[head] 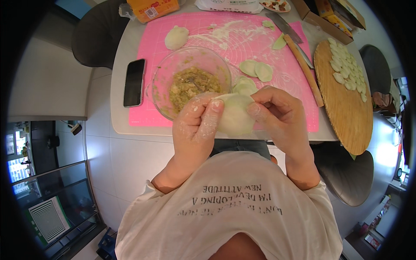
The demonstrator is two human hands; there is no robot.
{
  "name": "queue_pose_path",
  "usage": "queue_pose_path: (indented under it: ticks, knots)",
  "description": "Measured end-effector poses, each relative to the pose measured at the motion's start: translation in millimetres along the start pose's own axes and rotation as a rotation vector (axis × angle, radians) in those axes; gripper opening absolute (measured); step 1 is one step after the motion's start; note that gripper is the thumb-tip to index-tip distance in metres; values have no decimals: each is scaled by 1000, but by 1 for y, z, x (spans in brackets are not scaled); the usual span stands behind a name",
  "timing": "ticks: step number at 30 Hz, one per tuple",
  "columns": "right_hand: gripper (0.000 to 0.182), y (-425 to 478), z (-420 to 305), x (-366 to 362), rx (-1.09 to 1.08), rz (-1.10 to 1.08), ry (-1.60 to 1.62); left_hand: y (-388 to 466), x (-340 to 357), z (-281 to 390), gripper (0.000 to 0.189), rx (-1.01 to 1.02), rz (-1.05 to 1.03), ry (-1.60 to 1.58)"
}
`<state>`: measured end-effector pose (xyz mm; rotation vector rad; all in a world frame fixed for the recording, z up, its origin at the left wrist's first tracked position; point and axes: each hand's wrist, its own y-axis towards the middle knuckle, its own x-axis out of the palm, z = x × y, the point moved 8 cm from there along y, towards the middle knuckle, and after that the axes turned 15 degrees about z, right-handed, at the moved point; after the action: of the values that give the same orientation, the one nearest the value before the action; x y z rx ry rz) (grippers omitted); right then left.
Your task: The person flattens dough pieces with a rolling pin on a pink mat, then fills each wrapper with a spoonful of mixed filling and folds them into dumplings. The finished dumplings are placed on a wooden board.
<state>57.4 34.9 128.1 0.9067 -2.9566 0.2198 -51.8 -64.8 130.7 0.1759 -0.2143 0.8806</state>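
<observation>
Between my two hands hangs a thin, round, pale green dough wrapper (pixel 236 115). My left hand (pixel 198 122), dusted with flour, pinches its left edge between thumb and fingers. The thumb and forefinger of my right hand (pixel 279 113) grip its upper right edge. Just beyond my left hand stands a clear glass bowl (pixel 191 53) of mashed greenish filling (pixel 191 86), with a utensil partly sunk in it. Several more wrappers (pixel 244 85) lie overlapped behind the held one, and two others (pixel 264 71) rest a little farther off on the pink mat (pixel 276 87).
A wooden rolling pin (pixel 304 70) lies beside a knife (pixel 286 27) at the mat's right. Rows of dumplings (pixel 347 68) cover part of a round wooden board (pixel 344 113). Left are a phone (pixel 134 83) and a dough ball (pixel 176 37); packages (pixel 152 9) stand at the back.
</observation>
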Motion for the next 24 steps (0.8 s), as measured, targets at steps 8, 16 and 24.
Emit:
queue_pose_path:
  ticks: [8,16,24]
  knots:
    - [7,0,-12,6,-271,-19,-132,0,-1,-10,12,-3,-91,154]
    - [9,1,-17,13,-346,-96,-233,-6,8,-12,16,-55,-260,253]
    - [9,1,4,0,-104,-24,-8,-3,-3,-16,19,-126,-91,55]
